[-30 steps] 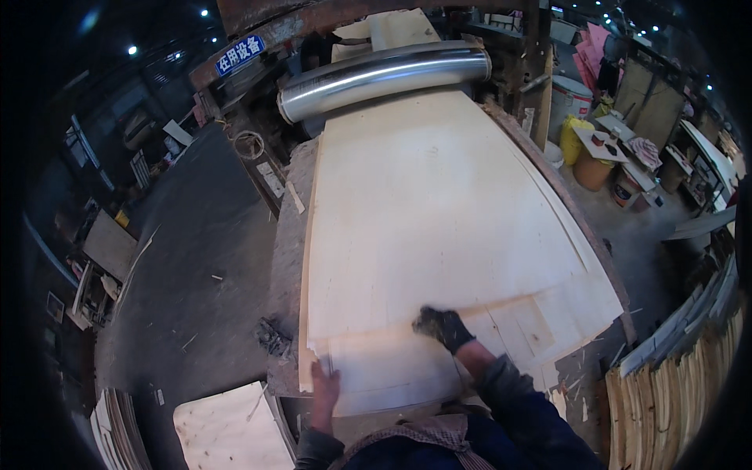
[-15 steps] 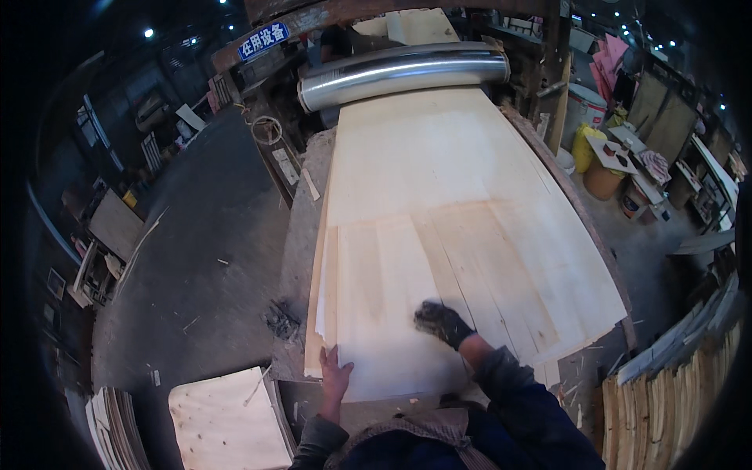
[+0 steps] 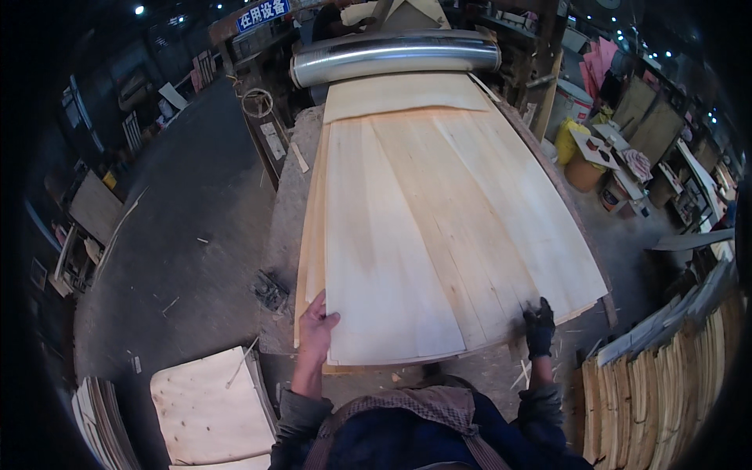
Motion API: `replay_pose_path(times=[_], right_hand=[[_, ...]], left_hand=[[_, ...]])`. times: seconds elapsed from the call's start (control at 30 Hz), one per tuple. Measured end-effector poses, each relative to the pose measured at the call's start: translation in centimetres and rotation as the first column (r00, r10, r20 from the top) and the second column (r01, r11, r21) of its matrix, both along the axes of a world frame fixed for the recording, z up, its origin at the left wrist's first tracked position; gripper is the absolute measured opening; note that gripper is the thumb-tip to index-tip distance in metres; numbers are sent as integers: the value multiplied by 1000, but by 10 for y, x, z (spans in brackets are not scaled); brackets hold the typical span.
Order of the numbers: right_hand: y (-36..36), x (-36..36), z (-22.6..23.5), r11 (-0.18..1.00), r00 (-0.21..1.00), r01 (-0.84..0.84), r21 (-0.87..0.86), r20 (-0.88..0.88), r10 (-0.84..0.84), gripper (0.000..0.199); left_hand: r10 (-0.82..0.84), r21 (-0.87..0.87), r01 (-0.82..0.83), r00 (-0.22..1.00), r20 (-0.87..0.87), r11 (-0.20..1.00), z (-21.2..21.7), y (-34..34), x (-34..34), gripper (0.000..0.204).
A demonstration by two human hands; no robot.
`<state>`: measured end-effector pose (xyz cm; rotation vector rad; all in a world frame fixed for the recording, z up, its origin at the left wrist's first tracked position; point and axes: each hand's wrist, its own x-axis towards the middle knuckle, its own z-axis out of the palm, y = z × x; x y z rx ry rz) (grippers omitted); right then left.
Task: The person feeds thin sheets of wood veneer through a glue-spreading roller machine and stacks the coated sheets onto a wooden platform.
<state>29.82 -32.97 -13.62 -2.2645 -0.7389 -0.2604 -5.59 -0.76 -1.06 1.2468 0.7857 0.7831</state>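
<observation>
A large pale wood veneer sheet (image 3: 439, 227) lies on top of a stack of similar sheets on a long work table (image 3: 283, 227). My left hand (image 3: 316, 333), bare, grips the sheet's near left corner with the thumb on top. Gripping the near right edge of the same sheet is my right hand (image 3: 539, 327), in a dark glove. The sheet's far end reaches close to a big shiny metal roller (image 3: 395, 55) at the table's far end.
Another veneer sheet (image 3: 403, 92) sits under the roller. A plywood board (image 3: 207, 407) lies on the floor at lower left. Stacked veneer strips (image 3: 666, 392) stand at lower right. Buckets and clutter (image 3: 583, 153) sit to the right; dark concrete floor (image 3: 180, 227) spreads left.
The veneer sheet has slid away from me over the stack toward the roller. My hands moved from on top of the sheet to its near corners, right hand going far right.
</observation>
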Motion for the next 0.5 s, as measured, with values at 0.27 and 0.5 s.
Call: replay_pose_path(times=[0.27, 0.5], right_hand=[[9, 19, 42, 790, 946, 148, -595, -147, -288, 69], [6, 22, 56, 972, 909, -225, -69, -373, 184, 37]], left_hand=[[11, -115, -18, 998, -61, 993, -23, 11, -12, 54], [316, 594, 248, 659, -683, 765, -129, -3, -23, 53]])
